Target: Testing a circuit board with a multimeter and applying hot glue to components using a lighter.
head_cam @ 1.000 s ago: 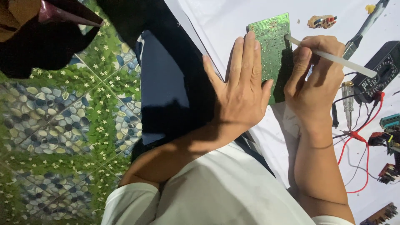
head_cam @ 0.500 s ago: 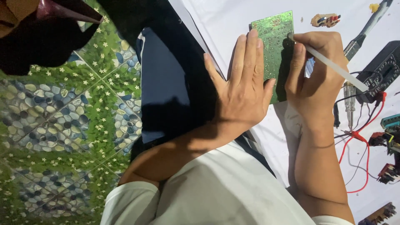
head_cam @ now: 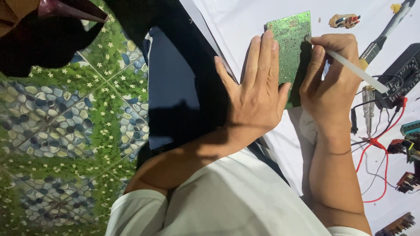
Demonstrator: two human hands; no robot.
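White cloth bears an upright-running circuit board [head_cam: 289,39]; left hand [head_cam: 258,94] flat, right hand [head_cam: 330,78] gripping white rod [head_cam: 350,65].

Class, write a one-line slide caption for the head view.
Left hand steadies a green circuit board while the right hand applies a white stick tool.

The person's left hand [head_cam: 258,94] lies flat, palm down, fingers straight and close together, thumb spread wide. The bare left forearm bends back toward the body. The right hand [head_cam: 330,76] is curled in a pen-like grip, fingertips pinched together, forearm stretched straight out.
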